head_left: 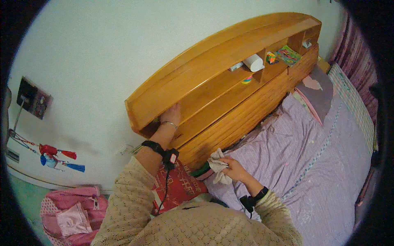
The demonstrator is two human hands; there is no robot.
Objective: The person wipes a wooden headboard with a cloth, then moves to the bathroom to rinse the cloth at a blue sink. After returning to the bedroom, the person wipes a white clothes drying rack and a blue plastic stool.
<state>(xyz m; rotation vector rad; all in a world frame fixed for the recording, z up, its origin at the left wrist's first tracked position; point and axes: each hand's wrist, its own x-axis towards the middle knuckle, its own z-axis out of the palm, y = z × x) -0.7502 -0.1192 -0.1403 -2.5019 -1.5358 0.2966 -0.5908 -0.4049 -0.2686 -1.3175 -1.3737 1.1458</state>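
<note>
Your right hand (235, 169) is closed on a crumpled pale cloth (217, 162), thumb and fingers pinching its right side, near the lower-left end of the wooden headboard (197, 78) and beside the lilac bedspread (308, 143). The cloth's long axis runs roughly up and down the view, its lower end slanting slightly right. Your left hand (172, 114), well apart, reaches into the headboard's left-end shelf; its fingertips are hidden, so I can't tell its spread or whether it grips anything. The headboard's length slants from lower left to upper right
</note>
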